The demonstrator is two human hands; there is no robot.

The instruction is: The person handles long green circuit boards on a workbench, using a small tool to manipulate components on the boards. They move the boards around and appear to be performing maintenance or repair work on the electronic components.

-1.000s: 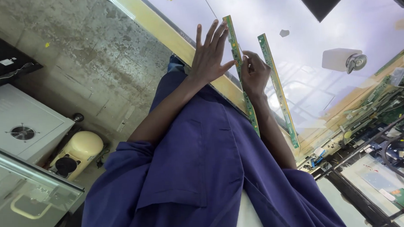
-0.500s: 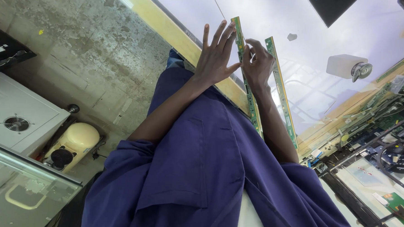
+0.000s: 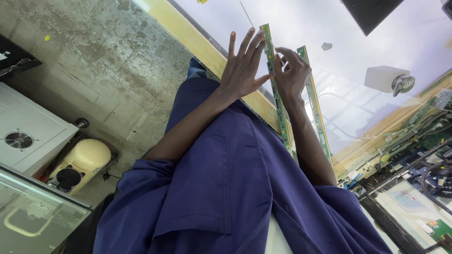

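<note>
Two long, narrow green circuit strips lie side by side on a large glossy white panel (image 3: 344, 40) with a yellow edge. My left hand (image 3: 243, 65) is spread flat with the fingers apart, its thumb and fingertips touching the left strip (image 3: 282, 119). My right hand (image 3: 291, 76) sits between the two strips, its bent fingertips pinching the upper part of the left strip. The right strip (image 3: 317, 118) lies just beside my right wrist. Both arms reach out of dark blue sleeves.
A white object with a round metal part (image 3: 389, 79) rests on the panel. Green circuit boards and cables (image 3: 441, 168) crowd the right edge. On the concrete floor at left stand a white vented box (image 3: 18, 136), a cream machine (image 3: 82, 161) and a glass sheet (image 3: 27, 222).
Both hands stay on the left strip in nearly the same pose. The right fingers have curled a little more onto it. The view has shifted slightly.
</note>
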